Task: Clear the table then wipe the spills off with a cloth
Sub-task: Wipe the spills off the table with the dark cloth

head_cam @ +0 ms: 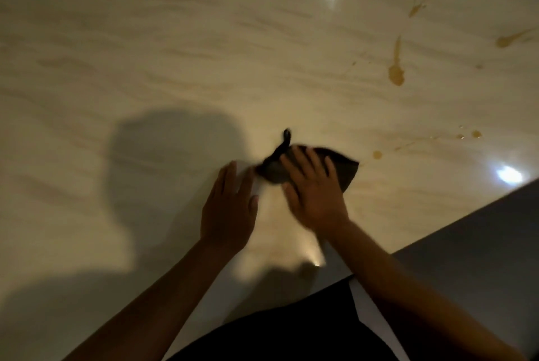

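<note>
Our right hand [313, 188] lies flat, fingers spread and straight, pressing a dark cloth [344, 167] onto the pale bench [175, 54]; its grip is open, curled round nothing. Our left hand [229, 209] rests just beside it, palm down, fingers straight and together, also holding nothing. Both forearms reach forward from the near edge. Brown spills [396, 69] dot the bench to the right, well apart from the cloth.

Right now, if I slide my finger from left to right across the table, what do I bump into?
Shadow of the person → left hand flat on the table → right hand pressing the dark cloth → small brown drop → long brown spill → bright light reflection.
</note>
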Demonstrator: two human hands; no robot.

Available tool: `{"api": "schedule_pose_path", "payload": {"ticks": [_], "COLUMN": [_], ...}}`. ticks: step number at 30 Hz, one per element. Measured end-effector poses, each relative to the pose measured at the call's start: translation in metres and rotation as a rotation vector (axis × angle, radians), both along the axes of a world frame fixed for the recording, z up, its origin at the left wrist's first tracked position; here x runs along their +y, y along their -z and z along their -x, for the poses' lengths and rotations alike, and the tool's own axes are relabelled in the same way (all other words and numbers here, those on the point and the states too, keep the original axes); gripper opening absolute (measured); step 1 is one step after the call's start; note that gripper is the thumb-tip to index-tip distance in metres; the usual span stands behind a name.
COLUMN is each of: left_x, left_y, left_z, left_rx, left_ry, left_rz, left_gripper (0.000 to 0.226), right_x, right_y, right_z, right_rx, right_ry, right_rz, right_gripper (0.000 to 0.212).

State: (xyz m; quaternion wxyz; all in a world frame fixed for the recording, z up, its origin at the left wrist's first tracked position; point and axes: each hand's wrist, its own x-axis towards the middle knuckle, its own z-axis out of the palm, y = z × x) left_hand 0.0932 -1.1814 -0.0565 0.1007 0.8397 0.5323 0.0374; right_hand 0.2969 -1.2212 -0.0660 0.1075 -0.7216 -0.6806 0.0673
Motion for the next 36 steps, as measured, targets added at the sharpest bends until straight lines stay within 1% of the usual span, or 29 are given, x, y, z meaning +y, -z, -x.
{"api": "schedule_pose_path", "payload": {"ticks": [3,6,8,10,12,14,16,18,20,22,23,26,28,29,31,34,36], "left_x": [-0.013,-0.022,-0.024,-0.025,-0.025,-0.026,-0.028,-0.027,-0.025,-0.024,-0.024,-0.025,-0.027,-0.027,-0.028,-0.026,-0.023], "left_y": [0.000,0.001,0.002,0.003,0.003,0.005,0.006,0.007,0.006,0.006,0.006,0.006,0.006,0.006,0.008,0.011,0.013], "left_z": [0.004,0.005,0.003,-0.002,-0.006,-0.010,-0.012,-0.011,-0.011,-0.014,-0.017,-0.034,-0.046,-0.051,-0.058,-0.057,-0.055], "left_rx": [-0.042,-0.029,-0.047,-0.049,-0.041,-0.052,-0.086,-0.089,-0.066,-0.055,-0.052,-0.065,-0.070,-0.073,-0.078,-0.067,-0.051], "left_ry": [0.018,0.042,0.037,0.060,0.081,0.072,0.059,0.093,0.118,0.120,0.127,0.174,0.187,0.187,0.175,0.203,0.231], "left_rz": [0.049,0.006,-0.042,-0.080,-0.105,-0.106,-0.112,-0.116,-0.099,-0.099,-0.098,-0.073,-0.058,-0.057,-0.064,-0.080,-0.096], "left_gripper": [0.063,0.061,0.059,0.060,0.060,0.059,0.055,0.055,0.057,0.053,0.052,0.052,0.054,0.056,0.057,0.058,0.056], "right_x": [-0.059,-0.061,-0.038,-0.014,-0.003,-0.013,-0.048,-0.094,-0.119,-0.110,-0.097,-0.053,-0.038,-0.039,-0.057,-0.106,-0.116], "right_y": [-0.003,-0.003,-0.001,-0.001,0.000,0.001,-0.002,-0.002,-0.002,-0.003,-0.001,-0.002,-0.001,0.000,-0.001,-0.005,-0.005], "right_z": [0.021,-0.004,-0.031,-0.052,-0.051,-0.030,0.002,0.023,0.015,-0.015,-0.033,-0.082,-0.089,-0.081,-0.055,-0.022,-0.032], "right_rx": [-0.006,-0.043,-0.058,-0.044,-0.020,-0.001,0.013,0.003,-0.015,-0.039,-0.058,-0.025,-0.002,0.001,0.001,0.004,0.001], "right_ry": [-0.154,-0.223,-0.120,0.073,0.223,0.271,0.179,0.003,-0.137,-0.159,-0.112,0.205,0.357,0.387,0.342,0.105,-0.022], "right_rz": [0.061,0.053,0.045,0.063,0.058,0.041,0.034,0.058,0.064,0.044,0.029,0.047,0.070,0.064,0.040,0.067,0.073], "right_gripper": [0.055,0.054,0.054,0.055,0.055,0.055,0.055,0.055,0.055,0.055,0.054,0.054,0.055,0.055,0.055,0.056,0.056]}}
